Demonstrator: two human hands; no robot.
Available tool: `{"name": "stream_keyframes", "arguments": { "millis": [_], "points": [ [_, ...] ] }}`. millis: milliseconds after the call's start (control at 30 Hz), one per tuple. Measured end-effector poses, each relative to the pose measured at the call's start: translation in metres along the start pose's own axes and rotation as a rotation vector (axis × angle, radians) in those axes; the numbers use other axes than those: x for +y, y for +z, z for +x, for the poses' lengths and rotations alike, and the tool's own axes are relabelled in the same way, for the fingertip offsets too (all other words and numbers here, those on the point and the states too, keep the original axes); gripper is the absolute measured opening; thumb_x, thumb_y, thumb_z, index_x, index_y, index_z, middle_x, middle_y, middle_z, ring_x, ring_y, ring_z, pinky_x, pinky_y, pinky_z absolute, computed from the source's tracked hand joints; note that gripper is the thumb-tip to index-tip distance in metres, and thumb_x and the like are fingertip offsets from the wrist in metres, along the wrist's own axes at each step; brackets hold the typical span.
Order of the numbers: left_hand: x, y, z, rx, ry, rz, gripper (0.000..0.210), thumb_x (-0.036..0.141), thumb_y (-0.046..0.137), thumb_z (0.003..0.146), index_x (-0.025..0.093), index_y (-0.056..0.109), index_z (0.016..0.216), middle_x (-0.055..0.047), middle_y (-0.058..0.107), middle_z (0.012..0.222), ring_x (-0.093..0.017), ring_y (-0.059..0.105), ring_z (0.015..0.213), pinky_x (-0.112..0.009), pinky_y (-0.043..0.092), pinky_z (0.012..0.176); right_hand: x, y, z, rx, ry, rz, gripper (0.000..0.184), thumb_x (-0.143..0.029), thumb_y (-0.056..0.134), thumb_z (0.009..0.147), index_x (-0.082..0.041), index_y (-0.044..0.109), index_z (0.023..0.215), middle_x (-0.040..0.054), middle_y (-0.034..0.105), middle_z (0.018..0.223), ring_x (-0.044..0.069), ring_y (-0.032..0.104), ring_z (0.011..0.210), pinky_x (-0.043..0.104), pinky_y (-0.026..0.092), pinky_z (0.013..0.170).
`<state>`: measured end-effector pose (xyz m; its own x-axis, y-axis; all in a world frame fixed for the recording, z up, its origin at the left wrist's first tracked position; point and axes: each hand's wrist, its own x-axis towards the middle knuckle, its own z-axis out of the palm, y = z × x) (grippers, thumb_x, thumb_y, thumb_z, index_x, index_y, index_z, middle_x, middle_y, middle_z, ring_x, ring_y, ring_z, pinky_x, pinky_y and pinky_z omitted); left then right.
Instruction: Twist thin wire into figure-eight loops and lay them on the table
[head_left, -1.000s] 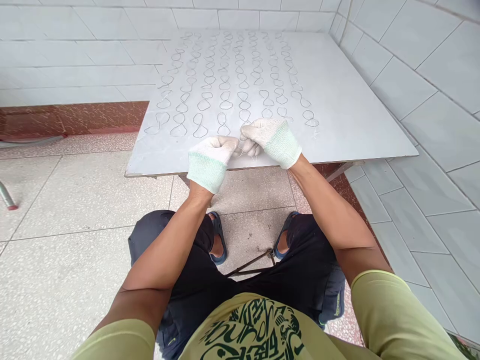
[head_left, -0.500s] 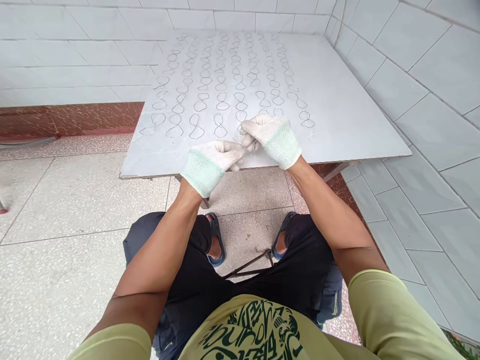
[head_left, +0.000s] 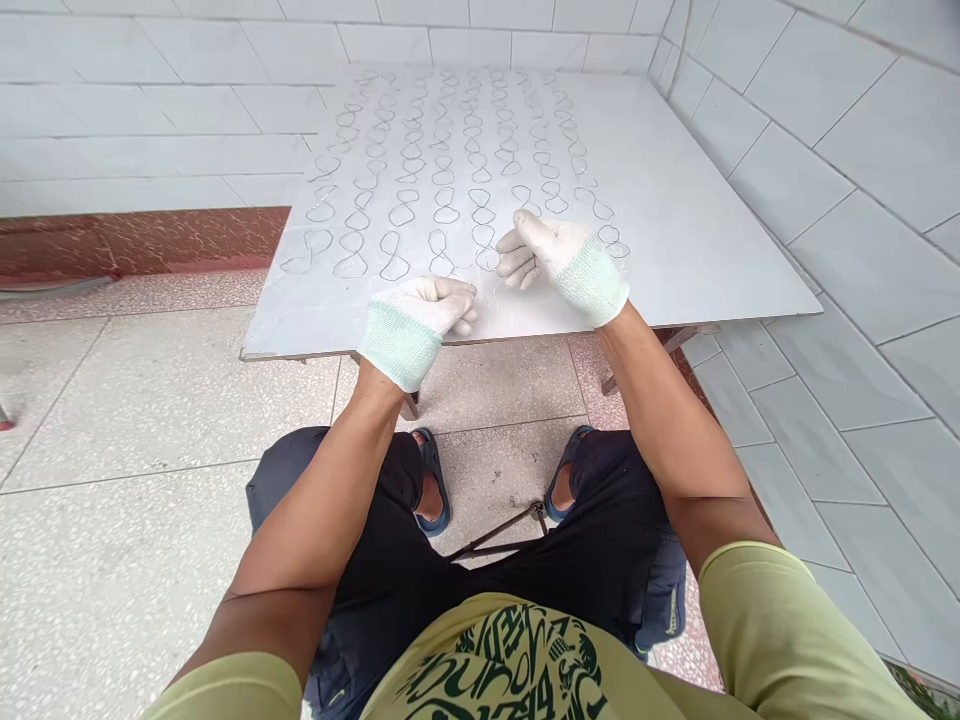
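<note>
Head view. Left hand (head_left: 429,308): fingertips pinched, apparently on thin strand (head_left: 493,294); loose gloved pinch could drop it. Right hand (head_left: 553,255): fingers parted, released; low sweep could skew figure-eight loops (head_left: 484,244) rowed on board (head_left: 705,230).

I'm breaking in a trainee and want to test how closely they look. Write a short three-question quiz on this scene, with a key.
1. True or false: the left hand and the right hand are touching each other.
2. What colour are the glove cuffs? A) red B) pale green C) black
3. Fill in: the looped outlines on the tabletop are shaped like the figure ___.

Key: 1. False, there is a gap between them; 2. B; 3. eight.
</note>
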<state>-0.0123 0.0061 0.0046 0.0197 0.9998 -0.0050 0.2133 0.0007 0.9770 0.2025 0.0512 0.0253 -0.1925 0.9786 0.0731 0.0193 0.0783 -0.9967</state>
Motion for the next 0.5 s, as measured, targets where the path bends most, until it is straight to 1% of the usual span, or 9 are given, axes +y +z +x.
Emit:
{"name": "stream_keyframes", "arguments": {
  "millis": [100,200,333,433,500],
  "points": [
    [-0.002,0.001,-0.001,0.075,0.04,-0.009,0.02,0.04,0.077,0.088,0.02,0.079,0.087,-0.006,0.081,0.08,-0.022,0.079,0.086,-0.032,0.063,0.083,-0.004,-0.004,0.0,-0.05,0.062,-0.079,0.042,-0.056,0.076,0.11,-0.02,0.08,0.089,0.0042,0.082,0.082,0.016,0.078,0.075,0.027,0.063,0.072],
    [-0.004,0.003,-0.002,0.117,0.067,-0.022,0.022,0.042,0.073,0.09,0.02,0.076,0.083,-0.006,0.08,0.08,-0.022,0.079,0.093,-0.033,0.062,0.09,-0.005,-0.001,0.001,-0.112,0.087,-0.074,0.035,-0.047,0.079,0.11,-0.02,0.08,0.088,0.0048,0.083,0.083,0.016,0.078,0.074,0.027,0.064,0.073],
    [-0.006,0.004,0.0,0.116,0.069,-0.004,0.023,0.044,0.07,0.089,0.021,0.074,0.085,-0.005,0.078,0.077,-0.021,0.077,0.088,-0.034,0.06,0.094,0.005,0.007,0.004,-0.169,0.081,0.016,0.033,-0.047,0.077,0.11,-0.02,0.081,0.091,0.0039,0.083,0.083,0.016,0.079,0.075,0.026,0.064,0.071],
    [-0.007,0.003,0.002,0.101,0.067,0.019,0.023,0.044,0.07,0.087,0.022,0.072,0.08,-0.004,0.079,0.079,-0.021,0.076,0.086,-0.032,0.059,0.089,0.015,0.012,0.007,-0.199,0.065,0.084,0.032,-0.048,0.078,0.109,-0.02,0.081,0.093,0.0029,0.084,0.083,0.015,0.078,0.073,0.025,0.065,0.069],
    [-0.006,0.003,0.001,0.076,0.067,0.021,0.022,0.043,0.07,0.086,0.023,0.071,0.077,-0.004,0.08,0.079,-0.02,0.075,0.084,-0.031,0.059,0.085,0.017,0.017,0.006,-0.183,0.077,0.099,0.029,-0.043,0.078,0.109,-0.02,0.081,0.091,0.0029,0.083,0.081,0.015,0.077,0.07,0.025,0.065,0.067]
  ]
}}
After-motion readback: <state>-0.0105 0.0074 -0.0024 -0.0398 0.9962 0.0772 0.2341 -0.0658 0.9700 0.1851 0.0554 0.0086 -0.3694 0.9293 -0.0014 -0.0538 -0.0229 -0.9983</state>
